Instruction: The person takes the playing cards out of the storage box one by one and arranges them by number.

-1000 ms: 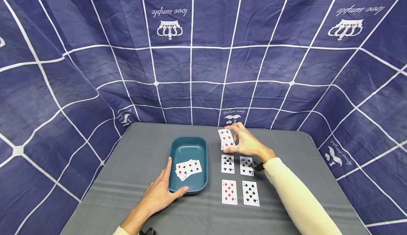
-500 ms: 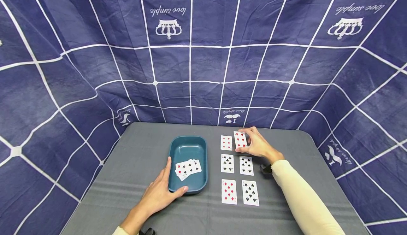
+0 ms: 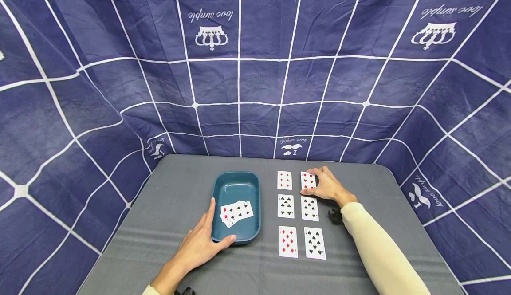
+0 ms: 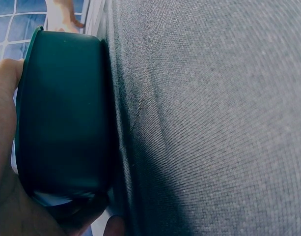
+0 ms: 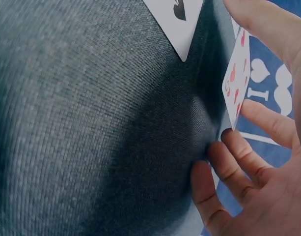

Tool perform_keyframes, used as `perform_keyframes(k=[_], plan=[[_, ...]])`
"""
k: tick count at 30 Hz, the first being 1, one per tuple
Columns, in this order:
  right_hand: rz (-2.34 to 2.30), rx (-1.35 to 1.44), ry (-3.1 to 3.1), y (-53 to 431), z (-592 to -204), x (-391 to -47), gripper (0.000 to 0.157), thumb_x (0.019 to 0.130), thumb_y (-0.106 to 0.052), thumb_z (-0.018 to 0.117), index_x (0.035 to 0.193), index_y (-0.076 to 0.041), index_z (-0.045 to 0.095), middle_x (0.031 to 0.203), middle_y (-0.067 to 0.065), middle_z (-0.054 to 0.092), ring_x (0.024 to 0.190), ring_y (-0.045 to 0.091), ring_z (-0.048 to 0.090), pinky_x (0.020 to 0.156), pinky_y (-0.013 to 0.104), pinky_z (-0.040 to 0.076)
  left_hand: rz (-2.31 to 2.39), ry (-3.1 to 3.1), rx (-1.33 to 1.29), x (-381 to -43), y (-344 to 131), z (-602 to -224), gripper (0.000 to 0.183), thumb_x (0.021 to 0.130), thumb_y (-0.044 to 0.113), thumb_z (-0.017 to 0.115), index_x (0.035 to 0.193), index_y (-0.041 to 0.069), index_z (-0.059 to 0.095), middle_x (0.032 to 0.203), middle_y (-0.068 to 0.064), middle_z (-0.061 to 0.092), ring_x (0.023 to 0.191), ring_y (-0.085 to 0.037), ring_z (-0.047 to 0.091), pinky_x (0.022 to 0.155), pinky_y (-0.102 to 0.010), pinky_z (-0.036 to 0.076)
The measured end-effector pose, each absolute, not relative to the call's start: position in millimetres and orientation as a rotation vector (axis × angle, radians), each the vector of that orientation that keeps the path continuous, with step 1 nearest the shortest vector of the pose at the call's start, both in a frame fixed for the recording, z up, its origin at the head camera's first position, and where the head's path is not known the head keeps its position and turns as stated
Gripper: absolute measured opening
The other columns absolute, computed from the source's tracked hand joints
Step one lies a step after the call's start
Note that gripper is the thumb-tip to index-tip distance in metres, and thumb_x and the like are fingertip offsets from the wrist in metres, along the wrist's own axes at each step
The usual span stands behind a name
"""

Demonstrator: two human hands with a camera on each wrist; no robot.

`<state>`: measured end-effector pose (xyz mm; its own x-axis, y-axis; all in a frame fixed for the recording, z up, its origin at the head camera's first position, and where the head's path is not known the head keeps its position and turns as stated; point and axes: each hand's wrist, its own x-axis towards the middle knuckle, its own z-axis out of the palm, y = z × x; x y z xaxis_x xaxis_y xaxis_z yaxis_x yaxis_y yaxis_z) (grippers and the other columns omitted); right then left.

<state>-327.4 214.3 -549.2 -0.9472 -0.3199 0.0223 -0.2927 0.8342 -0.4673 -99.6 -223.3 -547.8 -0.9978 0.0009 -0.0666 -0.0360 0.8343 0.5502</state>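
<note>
My right hand (image 3: 328,184) pinches a playing card with red hearts (image 3: 307,181) by its near and far edges, between thumb and fingertips. It is close over the table at the back right of the laid-out cards. In the right wrist view the hearts card (image 5: 237,73) tilts up from the cloth, and the other fingers (image 5: 231,169) spread beside it. My left hand (image 3: 201,241) rests against the near left corner of a teal tray (image 3: 257,210), fingers along its left side and thumb at its front. Several overlapping cards (image 3: 237,212) lie face up inside the tray.
Face-up cards stand in rows right of the tray: a back diamonds card (image 3: 284,180), a clubs card (image 3: 285,206), a spades card (image 3: 309,208), a front diamonds card (image 3: 288,241) and a front spades card (image 3: 315,243). A blue gridded curtain (image 3: 263,82) surrounds the grey table (image 3: 159,197).
My right hand has carried the hearts card rightward from above the back diamonds card, uncovering it, then lowered it beside that card. My left hand and the tray have stayed put.
</note>
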Motion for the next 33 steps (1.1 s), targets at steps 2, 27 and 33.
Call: perform_keyframes(k=[2, 27, 33], plan=[[-0.721, -0.482, 2.943, 213.9, -550.6, -329.2, 0.098, 0.085, -0.057, 0.101, 0.161, -0.006, 0.066, 0.151, 0.03, 0.06, 0.146, 0.053, 0.059, 0.121, 0.073, 0.052, 0.883, 2.951, -0.029, -99.7, -223.3, -547.7, 0.142, 0.09, 0.081, 0.086, 0.19, 0.018, 0.008, 0.182, -0.022, 0.049, 0.152, -0.051, 0.066, 0.117, -0.083, 0.049], [-0.653, -0.473, 2.946, 208.3, -550.2, -336.1, 0.099, 0.084, -0.059, 0.1, 0.161, -0.007, 0.067, 0.158, 0.03, 0.059, 0.141, 0.05, 0.055, 0.12, 0.072, 0.052, 0.888, 2.96, -0.02, -99.0, -223.5, -546.6, 0.14, 0.091, 0.08, 0.086, 0.19, 0.018, 0.009, 0.18, -0.021, 0.052, 0.15, -0.05, 0.068, 0.116, -0.081, 0.05], [-0.644, -0.477, 2.952, 209.9, -551.1, -336.7, 0.098, 0.085, -0.058, 0.101, 0.161, -0.005, 0.067, 0.157, 0.03, 0.059, 0.139, 0.049, 0.055, 0.12, 0.071, 0.052, 0.887, 2.949, -0.029, -98.4, -223.6, -546.5, 0.141, 0.09, 0.081, 0.085, 0.19, 0.019, 0.008, 0.181, -0.021, 0.051, 0.148, -0.05, 0.068, 0.117, -0.082, 0.049]])
